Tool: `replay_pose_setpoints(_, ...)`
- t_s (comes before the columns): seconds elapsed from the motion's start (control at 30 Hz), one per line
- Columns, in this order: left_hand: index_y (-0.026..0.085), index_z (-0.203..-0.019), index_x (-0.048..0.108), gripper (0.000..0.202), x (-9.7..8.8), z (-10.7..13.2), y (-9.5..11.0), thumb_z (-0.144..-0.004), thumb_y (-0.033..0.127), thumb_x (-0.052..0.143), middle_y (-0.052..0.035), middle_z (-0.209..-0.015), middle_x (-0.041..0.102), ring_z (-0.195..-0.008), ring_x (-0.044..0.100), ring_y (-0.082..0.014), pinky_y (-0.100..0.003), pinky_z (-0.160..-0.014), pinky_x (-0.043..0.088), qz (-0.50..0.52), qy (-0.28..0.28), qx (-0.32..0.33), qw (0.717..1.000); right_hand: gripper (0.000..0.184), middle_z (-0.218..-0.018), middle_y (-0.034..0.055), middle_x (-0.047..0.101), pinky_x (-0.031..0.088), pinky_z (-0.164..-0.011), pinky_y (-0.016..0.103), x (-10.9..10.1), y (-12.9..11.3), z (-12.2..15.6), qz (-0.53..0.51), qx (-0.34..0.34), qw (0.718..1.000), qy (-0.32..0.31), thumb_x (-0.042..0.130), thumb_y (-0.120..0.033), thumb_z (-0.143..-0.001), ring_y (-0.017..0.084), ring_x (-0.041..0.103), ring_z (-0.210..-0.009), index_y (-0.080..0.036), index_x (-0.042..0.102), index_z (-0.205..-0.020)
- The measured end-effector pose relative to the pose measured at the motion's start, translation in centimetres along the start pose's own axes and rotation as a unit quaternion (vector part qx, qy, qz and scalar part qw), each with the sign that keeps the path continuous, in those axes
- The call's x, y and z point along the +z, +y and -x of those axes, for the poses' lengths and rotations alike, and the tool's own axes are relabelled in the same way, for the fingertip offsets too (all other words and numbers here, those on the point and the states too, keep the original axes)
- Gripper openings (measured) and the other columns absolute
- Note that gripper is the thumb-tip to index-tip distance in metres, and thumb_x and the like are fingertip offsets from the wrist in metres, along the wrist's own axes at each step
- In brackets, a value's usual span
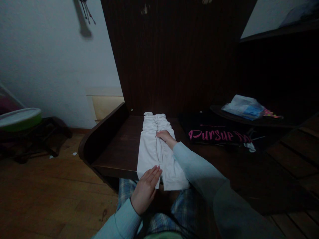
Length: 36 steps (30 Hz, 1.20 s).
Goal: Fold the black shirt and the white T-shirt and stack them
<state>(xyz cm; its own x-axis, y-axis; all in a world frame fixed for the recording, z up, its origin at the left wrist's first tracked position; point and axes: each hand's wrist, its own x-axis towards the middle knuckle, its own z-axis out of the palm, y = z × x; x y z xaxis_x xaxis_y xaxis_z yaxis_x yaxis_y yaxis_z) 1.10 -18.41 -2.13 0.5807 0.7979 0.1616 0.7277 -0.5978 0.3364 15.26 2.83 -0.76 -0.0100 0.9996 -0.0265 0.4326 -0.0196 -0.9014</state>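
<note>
A white garment (pixel 148 149) lies lengthwise on the dark wooden bench, its far part gathered in wrinkles and its near end reaching over the front edge. Two folded sides meet along its middle; its exact kind is unclear. My left hand (pixel 146 187) rests flat on the near left part, fingers stretched out. Farther up, my right hand (pixel 166 136) is at the middle seam, fingertips closed on the cloth edge there.
Right of the garment lies black cloth (pixel 219 134) with pink lettering. Beyond it, a plastic packet (pixel 244 107) sits on a dark shelf. The bench (pixel 117 149) has a raised left side and tall back panel. A green-rimmed basin (pixel 21 119) stands on a stool at far left.
</note>
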Motion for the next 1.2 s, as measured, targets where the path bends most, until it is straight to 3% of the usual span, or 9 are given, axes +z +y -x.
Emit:
replay_pose_setpoints(0.13, 0.014, -0.133, 0.030, 0.078, 0.0, 0.0, 0.0, -0.057, -0.003, 0.035, -0.0082, -0.140, 0.035, -0.131, 0.024, -0.0173, -0.043, -0.107, 0.028, 0.000, -0.007, -0.009, 1.000, 0.005, -0.052, -0.0028, 0.055, 0.036, -0.052, 0.020, 0.0, 0.0, 0.0, -0.007, -0.001, 1.000, -0.024, 0.056, -0.015, -0.057, 0.011, 0.051, -0.054, -0.014, 0.061, -0.056)
replay_pose_setpoints(0.47, 0.018, -0.134, 0.029, 0.079, 0.4, 0.0, -0.1, -0.058, -0.004, 0.036, -0.0063, -0.141, 0.032, -0.132, 0.023, -0.0177, -0.043, -0.106, 0.029, -0.020, -0.001, -0.001, 1.000, 0.004, -0.050, -0.0010, 0.057, 0.036, -0.048, 0.021, -0.4, -0.3, -1.6, 0.074, 0.022, 0.997, -0.009, 0.063, -0.014, -0.052, 0.014, 0.055, -0.055, -0.017, 0.061, -0.051)
replay_pose_setpoints(0.73, 0.019, -0.135, 0.026, 0.084, 0.4, 0.3, -0.3, -0.056, -0.005, 0.036, -0.0053, -0.142, 0.031, -0.132, 0.021, -0.0177, -0.044, -0.106, 0.028, -0.022, -0.001, 0.001, 1.000, 0.008, -0.051, 0.0016, 0.057, 0.036, -0.053, 0.025, -0.4, -1.4, -1.2, 0.129, -0.024, 0.991, -0.020, 0.066, -0.015, -0.050, 0.019, 0.056, -0.062, -0.018, 0.059, -0.047)
replay_pose_setpoints(0.93, 0.017, -0.135, 0.028, 0.083, 0.2, 0.4, -0.2, -0.055, -0.004, 0.035, -0.0062, -0.141, 0.032, -0.132, 0.023, -0.0176, -0.044, -0.106, 0.029, -0.020, -0.005, -0.001, 1.000, 0.005, -0.060, -0.0022, 0.058, 0.036, -0.059, 0.022, -0.1, -0.4, -1.0, 0.081, -0.084, 0.993, -0.016, 0.059, -0.014, -0.057, 0.013, 0.053, -0.066, -0.019, 0.058, -0.057)
replay_pose_setpoints(1.2, 0.019, -0.137, 0.024, 0.084, 0.2, 0.9, 0.2, -0.056, -0.003, 0.035, -0.0060, -0.141, 0.034, -0.130, 0.026, -0.0178, -0.043, -0.105, 0.031, -0.004, 0.031, 0.014, 0.999, 0.004, -0.053, -0.0050, 0.054, 0.039, -0.056, 0.020, -0.1, 0.6, -2.0, -0.038, -0.073, 0.995, -0.049, 0.055, -0.016, -0.062, 0.010, 0.052, -0.055, -0.017, 0.052, -0.058)
